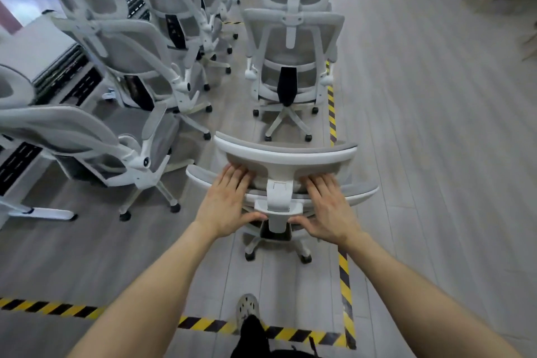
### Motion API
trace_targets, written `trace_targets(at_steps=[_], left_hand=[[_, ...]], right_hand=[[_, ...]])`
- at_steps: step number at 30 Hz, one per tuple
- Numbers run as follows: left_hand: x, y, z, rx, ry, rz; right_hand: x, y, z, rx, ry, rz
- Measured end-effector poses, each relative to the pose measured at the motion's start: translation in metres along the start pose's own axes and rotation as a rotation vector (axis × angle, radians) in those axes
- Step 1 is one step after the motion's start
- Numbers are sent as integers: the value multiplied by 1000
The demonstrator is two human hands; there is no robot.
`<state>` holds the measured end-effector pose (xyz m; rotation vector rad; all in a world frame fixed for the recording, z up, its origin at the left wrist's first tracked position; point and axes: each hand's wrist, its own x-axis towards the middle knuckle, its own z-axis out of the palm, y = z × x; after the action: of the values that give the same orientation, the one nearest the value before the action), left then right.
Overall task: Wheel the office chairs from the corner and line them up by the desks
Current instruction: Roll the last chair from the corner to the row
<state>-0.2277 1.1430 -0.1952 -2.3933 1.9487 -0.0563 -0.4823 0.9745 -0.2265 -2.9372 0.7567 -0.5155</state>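
Observation:
A white and grey mesh office chair (286, 154) stands right in front of me, seen from behind and above. My left hand (228, 200) grips the top of its backrest to the left of the white headrest post, thumb tucked under the frame. My right hand (328, 206) grips the same edge to the right of the post. Straight ahead stands another grey chair (293, 64), its back towards me, with more chairs lined up behind it.
A second row of grey chairs (136, 49) runs along white desks (26, 46) on the left. Yellow-black floor tape (331, 113) marks the right side and crosses the floor near my shoe (247, 308). Open wood floor (436, 139) lies to the right.

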Motion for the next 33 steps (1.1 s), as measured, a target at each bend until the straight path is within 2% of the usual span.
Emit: trace_targets(at_steps=[6,15,23,33], left_hand=[[96,-47,1,18,19,84],[197,-39,5,-28,108,85],[250,-10,5,-79,153,28],[268,-5,-4,-25,95,22]], right_hand=[[80,28,13,-25,-32,59],[142,112,16,-57,-73,69],[175,178,9,-96,-112,-3],[179,183,6,-205,-189,22]])
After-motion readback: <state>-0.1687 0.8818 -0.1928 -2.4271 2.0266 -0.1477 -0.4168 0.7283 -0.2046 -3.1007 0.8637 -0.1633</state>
